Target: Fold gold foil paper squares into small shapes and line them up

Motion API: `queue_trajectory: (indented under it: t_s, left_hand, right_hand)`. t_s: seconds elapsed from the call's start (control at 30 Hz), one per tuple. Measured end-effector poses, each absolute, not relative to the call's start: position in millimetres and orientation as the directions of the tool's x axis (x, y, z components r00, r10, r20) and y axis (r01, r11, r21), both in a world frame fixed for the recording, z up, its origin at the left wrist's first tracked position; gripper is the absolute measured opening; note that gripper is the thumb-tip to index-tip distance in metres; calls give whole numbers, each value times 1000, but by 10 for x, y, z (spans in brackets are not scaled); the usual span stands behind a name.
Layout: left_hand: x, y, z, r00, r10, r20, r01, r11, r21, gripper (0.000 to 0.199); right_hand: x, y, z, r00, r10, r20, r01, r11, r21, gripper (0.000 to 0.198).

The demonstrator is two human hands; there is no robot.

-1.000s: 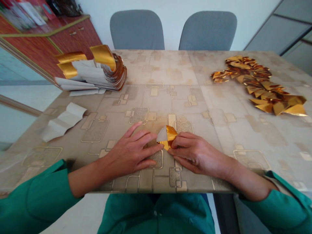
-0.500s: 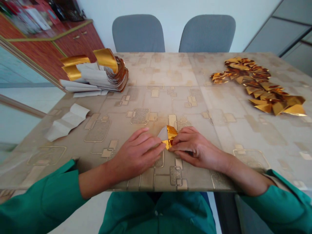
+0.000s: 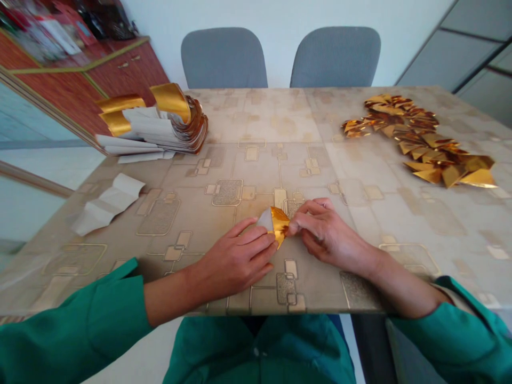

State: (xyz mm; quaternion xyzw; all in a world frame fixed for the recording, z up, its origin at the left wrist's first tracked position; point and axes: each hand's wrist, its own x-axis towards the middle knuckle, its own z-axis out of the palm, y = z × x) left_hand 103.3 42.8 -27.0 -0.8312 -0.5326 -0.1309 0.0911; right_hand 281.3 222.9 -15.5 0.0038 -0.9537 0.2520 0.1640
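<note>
A small piece of folded gold foil paper [image 3: 279,220] lies between my two hands near the table's front edge, its pale grey-white back showing on the left part. My left hand [image 3: 244,256] grips it from the left, fingers lying over its lower left side. At its right corner my right hand [image 3: 324,229] pinches the gold side between thumb and forefinger. The underside of the paper and part of the left thumb are hidden.
A thick stack of gold-and-white paper sheets [image 3: 164,128] stands at the back left. Nearer lies a creased pale sheet [image 3: 112,204]. Many folded gold pieces [image 3: 424,136] form a curved row at the right. Two grey chairs [image 3: 224,58] stand beyond the patterned tablecloth [image 3: 264,165].
My right hand has shifted slightly right and now pinches the paper's right corner. My left fingers have moved further over the lower part of the paper. The camera view has shifted a little.
</note>
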Motion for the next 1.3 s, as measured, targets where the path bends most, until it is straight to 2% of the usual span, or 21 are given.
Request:
queue_trajectory:
  t_s: [0.1,0.23,0.37,0.47,0.57,0.8,1.17,1.3]
  left_hand:
    - [1051,454,-247,382,869,316,915,-404,5,27]
    - [1101,536,-227,351,880,321,929,-369,-6,28]
    - [1151,670,-229,285,901,328,953,-304,7,32]
    - [1156,741,-234,254,912,321,958,-283,45,22]
    - [1128,754,-230,264,910,319,957,-288,30,12]
    - [955,693,-198,387,864,323,921,-377,-97,23]
    - [892,647,-268,279,861,425,954,-298,-21,21]
    - [907,642,-292,257,853,455,958,-287,-3,20]
  right_hand:
    - [2809,2259,-151,-933,134,334,-36,888,-458,28]
    - [2790,2312,-152,-922,131,364,-49,893,-447,28]
    - [2756,2383,-181,-878,178,444,-48,890,-453,23]
    - [2727,2417,-206,-915,124,385,-53,907,-418,18]
    - [2712,2428,-216,-945,70,320,-63,920,-386,15]
    - [2734,2486,-209,-929,-43,368,-164,939,-302,21]
    - [2712,2314,-224,-929,-35,368,-102,981,-165,24]
    - [2728,2266,-236,-927,-15,375,-88,980,-177,22]
